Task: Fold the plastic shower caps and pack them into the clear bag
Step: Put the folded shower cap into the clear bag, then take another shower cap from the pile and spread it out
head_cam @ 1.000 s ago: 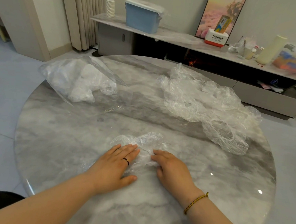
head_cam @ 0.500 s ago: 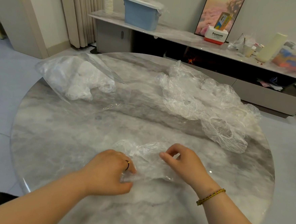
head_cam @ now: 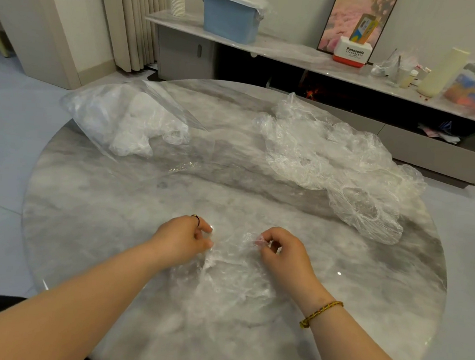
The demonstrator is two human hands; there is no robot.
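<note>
1. Grey marble counter point(head_cam: 101, 226) carries all things.
2. Cap point(head_cam: 229, 277) lies on it; left hand point(head_cam: 181, 239) and right hand point(head_cam: 284, 253) each pinch the cap's far rim with curled fingers.
3. Bag point(head_cam: 117, 118) lies beyond the cap, leftward; loose caps point(head_cam: 330, 164) beyond it, rightward.

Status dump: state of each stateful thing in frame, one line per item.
Thin clear plastic shower cap, nearest: crumpled, unfolded, pinched by both hands.
Left hand: grip pinching the cap's far edge.
Right hand: grip pinching the cap's far edge.
Clear plastic bag, far left: lying down, part-filled with white folded caps.
Heap of loose clear shower caps, far right: unfolded, tangled.
Blue plastic tub, background: lid on.
</note>
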